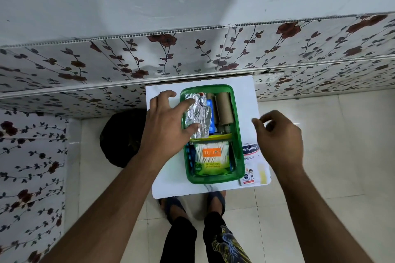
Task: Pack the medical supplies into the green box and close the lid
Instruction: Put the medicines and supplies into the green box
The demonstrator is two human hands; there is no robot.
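The green box [239, 145] stands lidless on a small white table [164, 179]. At its near end lies a pack of cotton buds [211, 159]. Its far end holds brown bandage rolls [224, 109], something blue [211, 113] and a silver foil strip of tablets [197, 113]. My left hand [166, 121] rests over the box's left rim, thumb and forefinger pinching the foil strip. To the right of the box hovers my right hand [280, 134], above the table edge, fingers curled and holding nothing. A white plaster box [253, 164] lies on the table just right of the green box. No lid is in view.
The table stands against a flower-patterned wall panel [192, 57]. A dark round object [121, 136] sits on the tiled floor left of the table. My feet in sandals [192, 203] are under the table's near edge.
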